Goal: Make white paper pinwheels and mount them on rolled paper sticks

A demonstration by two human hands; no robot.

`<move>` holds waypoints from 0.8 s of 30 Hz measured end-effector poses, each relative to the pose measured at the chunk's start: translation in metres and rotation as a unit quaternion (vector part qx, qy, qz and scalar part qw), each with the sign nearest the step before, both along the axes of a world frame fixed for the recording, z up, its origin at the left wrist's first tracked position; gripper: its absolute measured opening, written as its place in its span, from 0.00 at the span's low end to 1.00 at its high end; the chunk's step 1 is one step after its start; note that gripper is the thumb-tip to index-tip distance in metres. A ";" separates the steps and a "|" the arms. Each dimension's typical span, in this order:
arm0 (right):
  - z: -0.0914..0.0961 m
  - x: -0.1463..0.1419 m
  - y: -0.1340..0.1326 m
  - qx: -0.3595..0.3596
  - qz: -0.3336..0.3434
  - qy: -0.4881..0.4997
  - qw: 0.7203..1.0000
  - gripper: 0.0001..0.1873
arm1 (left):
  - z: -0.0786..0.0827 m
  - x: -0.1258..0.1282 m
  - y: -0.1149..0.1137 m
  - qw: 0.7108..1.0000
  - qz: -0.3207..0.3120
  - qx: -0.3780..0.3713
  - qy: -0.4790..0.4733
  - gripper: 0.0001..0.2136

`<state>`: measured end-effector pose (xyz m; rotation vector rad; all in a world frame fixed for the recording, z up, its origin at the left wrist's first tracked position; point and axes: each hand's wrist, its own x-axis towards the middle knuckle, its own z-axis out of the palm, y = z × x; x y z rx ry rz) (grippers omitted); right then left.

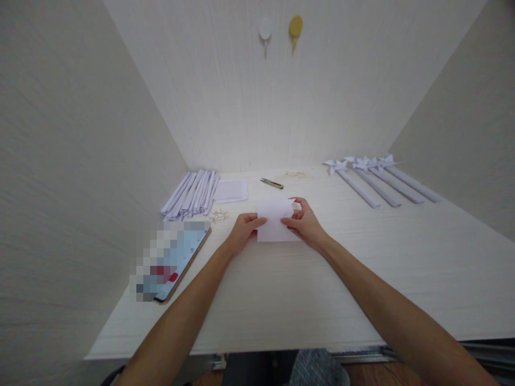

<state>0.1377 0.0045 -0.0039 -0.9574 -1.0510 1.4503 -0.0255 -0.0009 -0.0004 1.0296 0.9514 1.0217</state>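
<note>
A small white sheet of paper (274, 228) is held up just above the table, between both hands. My left hand (244, 228) pinches its left edge, thumb on the near face and fingers behind. On the other side, my right hand (303, 222) grips the paper with its thumb in front, and the fingers curl behind the top right corner. A small pale piece shows between those fingers; I cannot make out whether it is part of the sheet. Beyond the hands lies a pair of thread snips (272, 183).
Rolled paper sticks (192, 194) are piled at the back left beside a stack of square paper (231, 191). Small pale bits (218, 215) lie before them. A phone (183, 262) rests at the left. Several paper pinwheels (362, 185) lie back right. Two hooks (296, 27) are on the wall.
</note>
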 end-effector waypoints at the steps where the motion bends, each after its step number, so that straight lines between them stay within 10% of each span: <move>1: 0.000 0.001 0.000 0.007 0.022 -0.006 1.000 0.31 | -0.001 0.001 0.000 1.000 -0.001 0.004 0.020 0.09; 14: -0.002 0.002 -0.001 0.042 0.097 -0.065 0.992 0.34 | -0.003 0.003 -0.002 0.986 0.025 0.067 0.151 0.09; 24: -0.001 -0.001 -0.005 0.100 -0.010 0.034 0.994 0.26 | -0.011 0.008 0.002 0.987 0.157 0.027 0.038 0.12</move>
